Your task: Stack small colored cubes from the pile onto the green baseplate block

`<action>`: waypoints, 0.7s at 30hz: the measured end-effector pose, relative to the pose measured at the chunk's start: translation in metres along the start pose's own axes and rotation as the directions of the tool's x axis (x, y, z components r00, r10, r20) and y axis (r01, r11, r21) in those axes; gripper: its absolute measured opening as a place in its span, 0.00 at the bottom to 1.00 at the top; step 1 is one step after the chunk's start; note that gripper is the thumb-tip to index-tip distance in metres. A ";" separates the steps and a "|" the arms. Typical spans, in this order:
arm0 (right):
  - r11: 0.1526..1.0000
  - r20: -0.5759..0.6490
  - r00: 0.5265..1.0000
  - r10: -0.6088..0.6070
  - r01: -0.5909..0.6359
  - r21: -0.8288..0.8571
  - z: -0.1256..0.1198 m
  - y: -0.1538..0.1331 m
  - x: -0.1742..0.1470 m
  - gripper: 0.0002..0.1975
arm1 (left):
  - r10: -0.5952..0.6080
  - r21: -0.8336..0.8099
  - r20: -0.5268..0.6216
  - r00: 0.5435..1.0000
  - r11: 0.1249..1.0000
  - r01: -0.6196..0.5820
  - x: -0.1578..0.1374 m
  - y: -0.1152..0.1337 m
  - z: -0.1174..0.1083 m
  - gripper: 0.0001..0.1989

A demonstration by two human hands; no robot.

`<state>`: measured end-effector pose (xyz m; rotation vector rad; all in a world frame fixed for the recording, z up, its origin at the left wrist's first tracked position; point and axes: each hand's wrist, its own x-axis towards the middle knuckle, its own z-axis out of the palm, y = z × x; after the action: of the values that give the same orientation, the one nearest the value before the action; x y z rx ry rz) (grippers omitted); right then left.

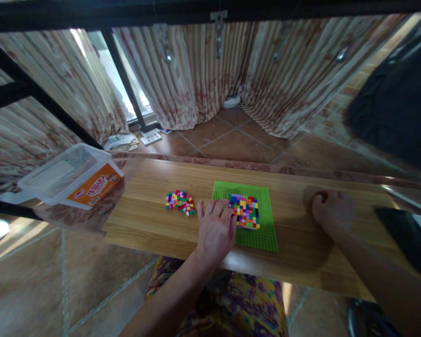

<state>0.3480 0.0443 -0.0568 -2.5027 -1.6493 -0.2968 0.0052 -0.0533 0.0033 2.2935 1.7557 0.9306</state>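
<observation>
A block of small multicoloured toy bricks stands on a green studded baseplate. My left hand reaches over the plate's left side, thumb and index finger pinched at the left edge of the block. A small brick seems to be between those fingertips, mostly hidden by them. Left of this hand lies a loose pile of coloured toy bricks on the wooden table. Well to the right of the plate, my right hand rests on the tabletop with its fingers curled in and nothing seen in them.
A clear plastic box with an orange label stands beyond the table's left end. A dark flat object lies at the right end. Dark metal bars cross the left side. Striped curtains hang behind.
</observation>
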 end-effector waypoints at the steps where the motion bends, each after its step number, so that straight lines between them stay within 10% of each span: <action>1: 1.000 -0.005 1.000 -0.002 0.002 0.001 0.000 0.000 0.000 0.24 | 0.002 0.002 -0.006 1.000 1.000 -0.002 0.000 0.000 0.000 0.05; 21: 1.000 -0.010 1.000 0.006 -0.006 0.013 0.000 0.000 0.000 0.23 | -0.021 0.006 -0.112 0.993 1.000 0.022 -0.007 0.000 0.014 0.07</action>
<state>0.3481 0.0449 -0.0571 -2.4926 -1.6344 -0.2959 0.0119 -0.0557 -0.0110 2.2632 1.8257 1.0706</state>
